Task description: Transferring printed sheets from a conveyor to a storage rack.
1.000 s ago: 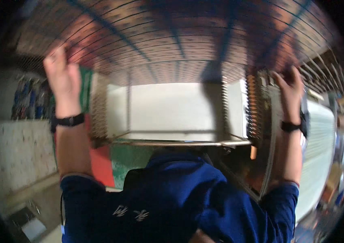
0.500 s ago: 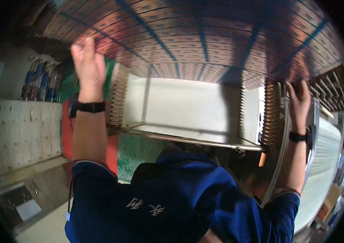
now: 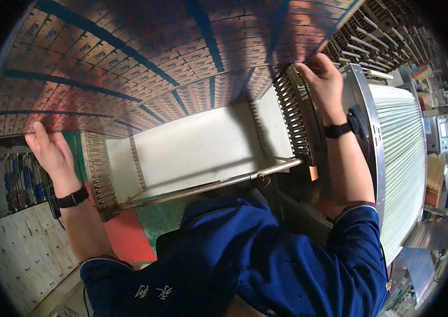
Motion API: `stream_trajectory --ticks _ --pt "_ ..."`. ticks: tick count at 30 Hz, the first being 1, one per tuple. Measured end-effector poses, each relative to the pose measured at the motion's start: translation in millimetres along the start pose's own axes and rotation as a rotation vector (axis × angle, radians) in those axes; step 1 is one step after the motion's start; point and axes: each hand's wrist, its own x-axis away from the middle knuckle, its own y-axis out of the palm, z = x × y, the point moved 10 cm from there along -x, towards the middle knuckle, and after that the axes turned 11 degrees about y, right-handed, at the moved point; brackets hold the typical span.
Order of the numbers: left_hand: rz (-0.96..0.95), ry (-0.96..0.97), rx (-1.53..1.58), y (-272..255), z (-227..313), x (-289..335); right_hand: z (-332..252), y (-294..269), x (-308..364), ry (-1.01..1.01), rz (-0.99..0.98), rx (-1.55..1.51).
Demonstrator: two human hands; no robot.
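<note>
A large copper-coloured circuit-board panel (image 3: 150, 55), with a small repeated pattern and dark blue stripes, spans the far part of the view. My left hand (image 3: 50, 153) grips its near left corner, thumb on the patterned face and the other fingers mostly hidden beneath. At the right edge, my right hand (image 3: 323, 87) is closed round the panel, thumb toward the rack side. The panel's near edge is over a rack with toothed metal strips (image 3: 100, 171) at each side and a white board (image 3: 197, 140) inside. Another band with the same pattern shows below the panel's crossing line.
A metal bar (image 3: 203, 189) with a small hook crosses the rack's near side, close to my body. On the right stands a metal-framed stack of pale ribbed sheets (image 3: 401, 158). White lockers (image 3: 28, 243) and blue-handled tools (image 3: 20, 177) are at the left.
The view has turned, and the panel now sits tilted, lower at the left. My left hand has moved out to its near left corner. My right hand has closed on the right edge.
</note>
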Motion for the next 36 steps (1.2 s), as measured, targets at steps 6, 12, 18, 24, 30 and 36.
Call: stream_trajectory --ticks 6,12,18,24,30,36 --pt "-0.115 -0.025 0.216 17.2 10.4 -16.1 -29.3 -50.2 -3.6 -0.094 -0.030 -0.194" --pt "0.058 0.005 0.342 2.3 25.0 -9.5 -81.5 -65.6 5.7 -0.135 -0.241 -0.081" --pt "0.156 -0.105 0.391 -15.8 10.2 -27.5 -124.6 -99.3 4.2 -0.261 -0.195 0.070" --pt "0.222 -0.108 0.339 -30.8 16.7 -32.4 -140.0 -76.5 20.5 -0.294 -0.335 -0.137" --pt "0.099 -0.106 0.391 -13.8 23.6 -32.9 -139.8 -91.3 11.7 -0.274 -0.282 -0.029" --pt "0.108 -0.083 0.410 -18.4 17.7 -33.3 -148.2 -102.6 5.5 -0.360 -0.311 0.088"
